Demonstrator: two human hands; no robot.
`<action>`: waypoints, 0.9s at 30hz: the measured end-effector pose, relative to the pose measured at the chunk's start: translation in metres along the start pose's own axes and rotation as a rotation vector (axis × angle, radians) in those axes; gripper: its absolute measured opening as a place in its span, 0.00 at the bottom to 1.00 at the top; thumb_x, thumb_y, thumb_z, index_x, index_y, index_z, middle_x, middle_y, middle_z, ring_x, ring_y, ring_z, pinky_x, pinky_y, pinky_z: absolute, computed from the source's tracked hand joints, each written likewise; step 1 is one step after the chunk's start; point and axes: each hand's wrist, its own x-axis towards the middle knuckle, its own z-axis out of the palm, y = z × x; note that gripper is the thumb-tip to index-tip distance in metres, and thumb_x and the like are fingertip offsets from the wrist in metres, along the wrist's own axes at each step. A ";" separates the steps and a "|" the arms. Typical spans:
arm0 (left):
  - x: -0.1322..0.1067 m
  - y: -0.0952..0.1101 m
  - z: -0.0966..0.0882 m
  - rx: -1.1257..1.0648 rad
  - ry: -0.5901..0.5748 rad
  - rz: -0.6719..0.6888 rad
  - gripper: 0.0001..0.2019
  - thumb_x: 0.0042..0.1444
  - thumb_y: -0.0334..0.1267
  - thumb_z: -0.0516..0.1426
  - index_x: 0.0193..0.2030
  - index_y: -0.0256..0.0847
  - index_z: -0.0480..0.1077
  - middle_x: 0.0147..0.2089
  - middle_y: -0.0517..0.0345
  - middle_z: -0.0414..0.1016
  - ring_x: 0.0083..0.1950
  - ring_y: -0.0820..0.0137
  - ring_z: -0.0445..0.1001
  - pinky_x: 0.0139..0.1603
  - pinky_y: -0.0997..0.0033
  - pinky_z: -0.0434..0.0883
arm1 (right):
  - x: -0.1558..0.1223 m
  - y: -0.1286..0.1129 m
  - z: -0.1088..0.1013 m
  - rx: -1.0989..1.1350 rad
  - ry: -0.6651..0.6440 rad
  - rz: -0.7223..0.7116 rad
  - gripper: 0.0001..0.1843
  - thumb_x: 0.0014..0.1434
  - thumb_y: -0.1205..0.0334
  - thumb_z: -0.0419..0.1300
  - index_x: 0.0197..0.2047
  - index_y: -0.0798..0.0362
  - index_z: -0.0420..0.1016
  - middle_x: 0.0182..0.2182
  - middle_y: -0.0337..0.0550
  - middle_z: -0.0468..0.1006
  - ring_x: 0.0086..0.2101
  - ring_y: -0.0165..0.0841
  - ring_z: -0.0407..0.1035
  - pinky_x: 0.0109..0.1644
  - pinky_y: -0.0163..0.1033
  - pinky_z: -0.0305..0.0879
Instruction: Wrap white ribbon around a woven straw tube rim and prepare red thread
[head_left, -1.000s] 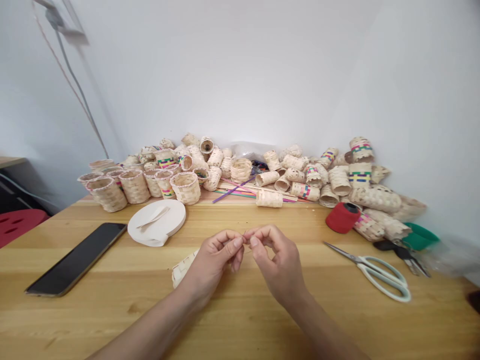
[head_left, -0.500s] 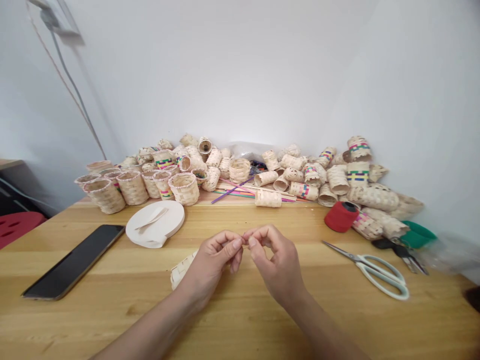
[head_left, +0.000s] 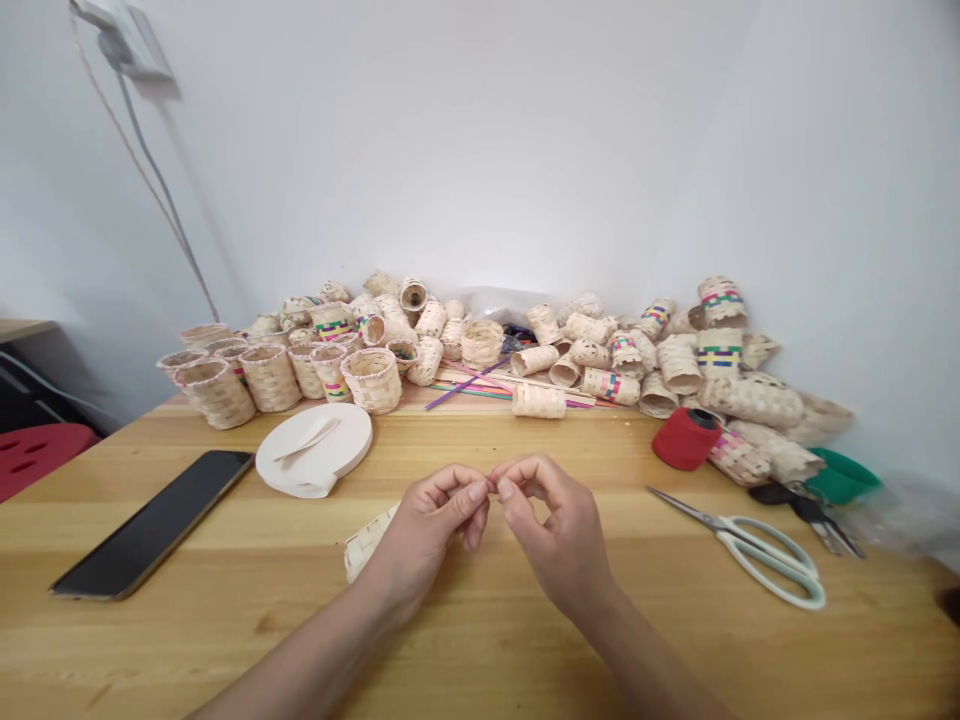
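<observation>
My left hand (head_left: 431,525) and my right hand (head_left: 555,525) meet above the wooden table (head_left: 480,640), fingertips pinched together on something thin and tiny that I cannot make out. Both hands have their fingers curled in. A small woven basket (head_left: 364,540) lies on its side on the table just under and left of my left wrist, partly hidden by it.
A heap of small woven baskets (head_left: 540,345) runs along the wall, with coloured strips (head_left: 480,380) in front. A red thread spool (head_left: 684,438) and scissors (head_left: 757,550) lie to the right. A roll of white tape (head_left: 315,447) and a phone (head_left: 154,525) lie to the left.
</observation>
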 end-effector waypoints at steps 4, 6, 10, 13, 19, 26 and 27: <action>0.000 0.000 0.000 -0.026 -0.010 -0.007 0.13 0.54 0.45 0.61 0.29 0.37 0.68 0.21 0.63 0.66 0.21 0.78 0.60 0.25 0.77 0.55 | 0.001 -0.001 0.000 0.009 0.002 -0.008 0.07 0.58 0.66 0.55 0.28 0.51 0.69 0.28 0.40 0.78 0.30 0.32 0.74 0.36 0.35 0.70; 0.000 0.000 0.000 -0.028 -0.009 -0.007 0.13 0.54 0.45 0.61 0.29 0.37 0.69 0.21 0.63 0.67 0.21 0.78 0.60 0.25 0.77 0.55 | 0.001 -0.001 0.000 0.007 0.006 -0.005 0.06 0.58 0.66 0.55 0.29 0.52 0.69 0.28 0.41 0.78 0.30 0.32 0.74 0.36 0.35 0.70; -0.001 0.000 0.000 -0.025 -0.009 -0.007 0.12 0.54 0.45 0.61 0.29 0.37 0.69 0.21 0.64 0.66 0.21 0.79 0.60 0.25 0.77 0.55 | 0.001 0.000 0.000 -0.004 -0.003 -0.007 0.06 0.58 0.66 0.55 0.29 0.51 0.69 0.28 0.40 0.78 0.30 0.31 0.74 0.36 0.35 0.70; -0.001 0.000 0.000 -0.024 -0.011 -0.010 0.12 0.54 0.45 0.61 0.29 0.37 0.69 0.21 0.64 0.66 0.21 0.78 0.60 0.26 0.77 0.55 | 0.001 0.001 0.000 0.002 -0.006 -0.004 0.06 0.58 0.65 0.55 0.29 0.51 0.69 0.27 0.40 0.78 0.30 0.31 0.74 0.36 0.35 0.70; -0.001 0.002 0.001 -0.012 -0.002 -0.016 0.13 0.53 0.45 0.62 0.29 0.37 0.70 0.21 0.63 0.67 0.21 0.78 0.60 0.25 0.76 0.55 | 0.000 0.002 0.000 -0.003 -0.002 0.019 0.06 0.58 0.65 0.55 0.29 0.51 0.69 0.27 0.39 0.77 0.30 0.31 0.73 0.36 0.35 0.70; -0.001 0.001 0.000 -0.009 -0.017 -0.008 0.12 0.54 0.45 0.61 0.30 0.37 0.70 0.20 0.64 0.66 0.21 0.78 0.60 0.25 0.76 0.55 | 0.001 0.000 0.001 -0.004 0.014 0.027 0.06 0.58 0.65 0.55 0.29 0.51 0.69 0.26 0.39 0.77 0.29 0.31 0.73 0.36 0.35 0.70; -0.001 0.001 0.000 -0.009 -0.019 -0.008 0.12 0.55 0.44 0.61 0.30 0.37 0.70 0.21 0.64 0.66 0.21 0.78 0.60 0.25 0.76 0.55 | 0.001 0.000 0.001 -0.002 0.017 0.033 0.06 0.58 0.65 0.55 0.29 0.51 0.69 0.26 0.39 0.77 0.29 0.31 0.73 0.36 0.35 0.70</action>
